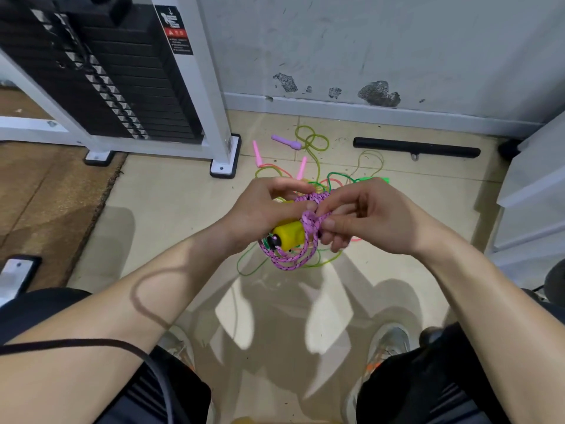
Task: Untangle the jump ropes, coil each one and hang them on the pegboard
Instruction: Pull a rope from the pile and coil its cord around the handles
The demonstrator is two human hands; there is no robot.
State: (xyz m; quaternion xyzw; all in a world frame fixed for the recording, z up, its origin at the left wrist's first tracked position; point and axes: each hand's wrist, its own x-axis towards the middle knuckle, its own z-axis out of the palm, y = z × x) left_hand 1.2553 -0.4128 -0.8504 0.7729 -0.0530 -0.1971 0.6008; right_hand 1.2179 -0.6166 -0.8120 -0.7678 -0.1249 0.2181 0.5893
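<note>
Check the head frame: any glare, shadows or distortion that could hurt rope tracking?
Head view: wide-angle lens tilts the white machine post and bows the skirting; bright glare patches on the floor tiles; a thin looped cord shadow crosses the left forearm; the purple rope, gripped by left hand and right hand, is sharp and evenly lit.

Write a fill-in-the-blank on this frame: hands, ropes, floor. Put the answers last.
1. The left hand grips a handle coloured ____.
2. The right hand pinches the purple rope beside it, so the number of hands working this rope is ____.
3. Among the thin ropes tangled on the floor lie a lilac handle and two more handles coloured ____.
4. A black bar lies at the foot of the ____.

Answers: yellow; two; pink; wall
</note>
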